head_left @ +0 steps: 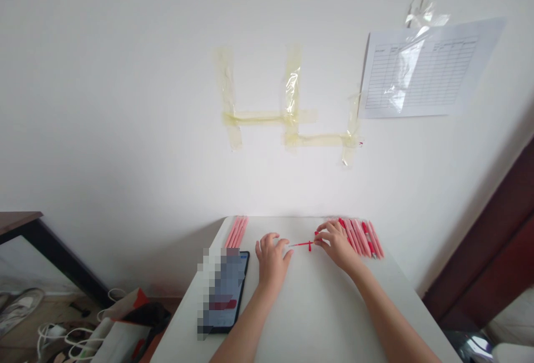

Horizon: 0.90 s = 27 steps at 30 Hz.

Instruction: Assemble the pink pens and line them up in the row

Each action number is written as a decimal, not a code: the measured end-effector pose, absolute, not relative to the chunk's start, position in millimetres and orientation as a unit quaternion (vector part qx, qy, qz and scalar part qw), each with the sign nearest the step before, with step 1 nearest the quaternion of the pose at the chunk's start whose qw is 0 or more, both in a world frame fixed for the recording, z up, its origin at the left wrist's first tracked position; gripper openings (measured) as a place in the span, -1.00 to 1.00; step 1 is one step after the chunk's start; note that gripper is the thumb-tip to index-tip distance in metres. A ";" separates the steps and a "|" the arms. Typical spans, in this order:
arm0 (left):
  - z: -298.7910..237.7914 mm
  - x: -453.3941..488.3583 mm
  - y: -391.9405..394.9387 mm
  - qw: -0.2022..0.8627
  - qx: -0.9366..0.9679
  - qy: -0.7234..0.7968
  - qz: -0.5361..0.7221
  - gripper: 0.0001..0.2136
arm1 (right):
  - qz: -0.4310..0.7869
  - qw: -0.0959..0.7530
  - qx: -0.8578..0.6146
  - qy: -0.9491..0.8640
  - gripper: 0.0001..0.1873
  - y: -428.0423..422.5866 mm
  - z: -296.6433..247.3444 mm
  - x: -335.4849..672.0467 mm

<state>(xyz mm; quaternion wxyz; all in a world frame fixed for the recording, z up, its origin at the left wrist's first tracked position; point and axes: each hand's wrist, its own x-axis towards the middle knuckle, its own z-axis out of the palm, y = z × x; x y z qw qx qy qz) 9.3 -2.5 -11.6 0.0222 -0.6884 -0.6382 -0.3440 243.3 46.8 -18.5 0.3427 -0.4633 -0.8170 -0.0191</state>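
Observation:
My left hand (pixel 272 258) rests on a white table (pixel 317 318) with its fingers curled, the fingertips pinching one end of a thin red pen refill (pixel 301 245). The other end of the refill is pinched by my right hand (pixel 336 242), beside a small red piece on it. Just right of that hand lies a row of several pink and red pens (pixel 362 237). A smaller bunch of pink pens (pixel 236 232) lies at the table's far left corner.
A dark tablet (pixel 225 291) lies on the table's left side. The white wall behind carries yellowed tape strips (pixel 287 118) and a taped printed sheet (pixel 425 71). Bags and white cables (pixel 83 335) sit on the floor at left; a dark wooden door (pixel 496 240) stands at right.

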 end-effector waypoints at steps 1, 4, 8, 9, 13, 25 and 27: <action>-12.6 9.7 -2.1 0.019 -0.692 -0.632 -0.350 -0.83 | -0.016 0.343 -0.457 -0.820 -0.88 46.2 -17.8 242.1; -14.4 9.4 -1.2 0.014 -0.696 -0.621 -0.361 -0.89 | -0.014 0.343 -0.451 -0.824 -0.89 45.9 -17.4 239.8; -14.9 8.3 -1.0 0.021 -0.694 -0.622 -0.362 -0.91 | -0.019 0.342 -0.454 -0.822 -0.89 48.9 -20.6 242.4; -14.8 8.2 -1.1 0.023 -0.691 -0.627 -0.359 -0.91 | -0.021 0.342 -0.456 -0.821 -0.88 50.1 -21.8 243.9; -14.3 8.3 -2.1 0.022 -0.675 -0.654 -0.341 -0.94 | -0.031 0.346 -0.468 -0.813 -0.87 54.4 -26.0 249.8; -12.6 15.2 -3.2 0.016 -0.664 -0.686 -0.299 -0.93 | -0.024 0.338 -0.476 -0.811 -0.86 53.7 -26.5 249.7; -13.1 16.1 -2.5 0.014 -0.665 -0.686 -0.295 -0.93 | -0.024 0.337 -0.476 -0.812 -0.86 54.4 -27.1 250.1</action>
